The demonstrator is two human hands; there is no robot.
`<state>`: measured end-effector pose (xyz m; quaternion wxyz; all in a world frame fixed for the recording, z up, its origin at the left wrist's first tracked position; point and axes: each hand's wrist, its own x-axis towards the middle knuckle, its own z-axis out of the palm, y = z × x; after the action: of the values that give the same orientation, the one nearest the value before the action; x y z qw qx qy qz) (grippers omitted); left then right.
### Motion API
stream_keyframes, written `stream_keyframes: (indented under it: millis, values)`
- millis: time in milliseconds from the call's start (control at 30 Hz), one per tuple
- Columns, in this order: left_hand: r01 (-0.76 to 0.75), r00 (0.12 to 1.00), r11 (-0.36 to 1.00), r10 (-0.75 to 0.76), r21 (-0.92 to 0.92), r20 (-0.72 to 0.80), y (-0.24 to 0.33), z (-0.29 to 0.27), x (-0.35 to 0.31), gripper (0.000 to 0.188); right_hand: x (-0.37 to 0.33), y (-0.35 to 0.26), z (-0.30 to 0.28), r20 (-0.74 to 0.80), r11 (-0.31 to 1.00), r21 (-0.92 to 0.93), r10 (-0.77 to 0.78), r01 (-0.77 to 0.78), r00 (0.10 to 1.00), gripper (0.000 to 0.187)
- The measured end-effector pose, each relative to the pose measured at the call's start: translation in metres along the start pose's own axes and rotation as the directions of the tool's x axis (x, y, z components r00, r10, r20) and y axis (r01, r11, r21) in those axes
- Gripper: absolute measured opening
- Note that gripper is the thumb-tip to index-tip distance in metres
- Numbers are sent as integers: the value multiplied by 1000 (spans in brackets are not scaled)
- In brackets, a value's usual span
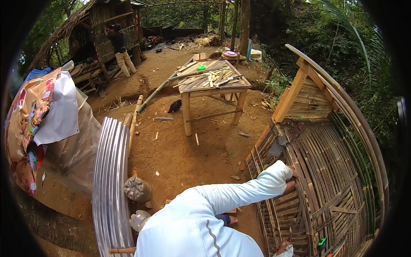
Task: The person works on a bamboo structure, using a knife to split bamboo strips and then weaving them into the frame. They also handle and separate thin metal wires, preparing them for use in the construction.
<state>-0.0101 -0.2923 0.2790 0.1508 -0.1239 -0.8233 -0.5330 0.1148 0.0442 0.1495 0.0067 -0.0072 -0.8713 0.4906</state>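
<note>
A slatted bamboo bench-like structure [334, 154] with a curved pole along its far right side stands close on my right. Across to it reaches my left arm in a pale sleeve, and my left hand [291, 183] has its fingers closed at the edge of a long bamboo rail [305, 188]; the sleeve hides part of the grip. Lower down, at the frame's bottom edge, my right hand [282, 247] is by the thin slats [287, 210] with bent fingers. What it holds, if anything, is hidden. A small green-and-black object [322, 243] lies on the slats nearby.
Ahead stands a bamboo table [214, 91] strewn with split strips, a green round item [201, 67] and a long blade [231, 81]. Corrugated clear sheets [110, 180] and a large plastic bottle [137, 189] lie left. A dark bird [174, 106] and another person [120, 51] are farther off.
</note>
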Motion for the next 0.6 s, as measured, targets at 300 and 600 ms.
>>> stream_keyframes:
  millis: [300, 600]
  values:
    - [354, 857, 103, -433, -930, 278, -34, 32, -17, 66, -8, -12, 16, 283, 789, 457, 309, -411, 908, 20]
    - [557, 732, 19, -483, -830, 480, -49, 28, -47, 39, -9, -3, 20, 502, 523, 560, 403, -642, 766, 17]
